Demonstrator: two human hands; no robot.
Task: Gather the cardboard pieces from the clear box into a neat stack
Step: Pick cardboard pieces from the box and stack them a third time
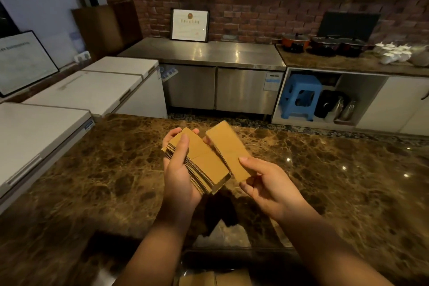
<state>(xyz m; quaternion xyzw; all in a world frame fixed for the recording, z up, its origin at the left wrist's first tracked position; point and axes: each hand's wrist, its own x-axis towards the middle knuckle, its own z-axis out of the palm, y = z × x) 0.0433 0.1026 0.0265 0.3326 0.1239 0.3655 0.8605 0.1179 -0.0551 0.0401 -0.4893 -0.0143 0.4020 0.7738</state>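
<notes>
My left hand (178,176) grips a thick stack of brown cardboard pieces (204,160) above the marble counter, thumb lying across the top piece. Just to its right, my right hand (267,183) pinches the near end of a single cardboard piece (228,148), which tilts away from me beside the stack. The clear box (232,251) sits below my forearms at the near counter edge. More cardboard pieces (216,278) show at the bottom of the frame.
The brown marble counter (336,181) spreads around my hands. White chest freezers (88,90) stand to the left. Beyond are a steel cabinet (209,53), a blue stool (300,96), and pots (325,45) with white cups on a far counter.
</notes>
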